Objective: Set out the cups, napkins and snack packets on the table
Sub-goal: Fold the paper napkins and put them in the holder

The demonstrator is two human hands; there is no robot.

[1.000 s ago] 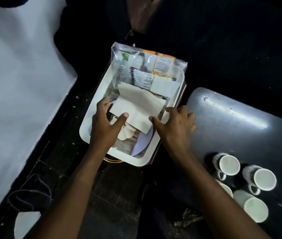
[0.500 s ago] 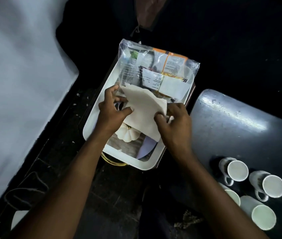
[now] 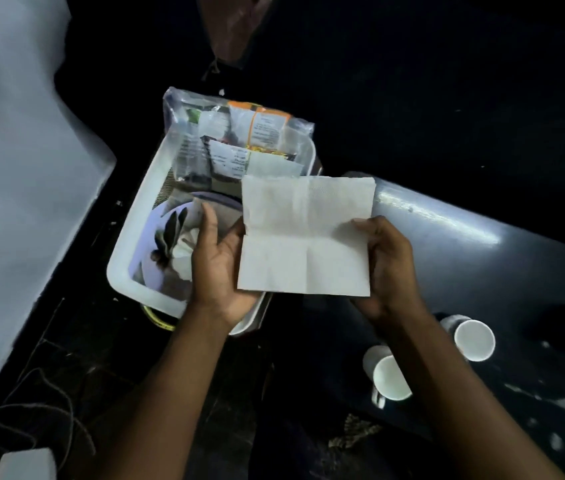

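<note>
I hold a white paper napkin (image 3: 305,237) spread flat in the air above the near right corner of a white tray (image 3: 142,209). My left hand (image 3: 220,261) grips its left edge with the thumb on top, and my right hand (image 3: 386,261) pinches its right edge. A clear bag of snack packets (image 3: 239,133) leans at the tray's far end. White cups (image 3: 388,375) (image 3: 473,339) stand on the dark table (image 3: 482,244) at the lower right, partly behind my right forearm.
A plate with a pale round thing (image 3: 177,247) lies in the tray. A white cloth-covered surface (image 3: 14,168) fills the left side. A thin cord (image 3: 32,410) lies on the dark floor at lower left. A person in dark clothing (image 3: 232,29) stands beyond the tray.
The napkin has come up out of the tray and been opened out flat between both hands. It has moved right, toward the table.
</note>
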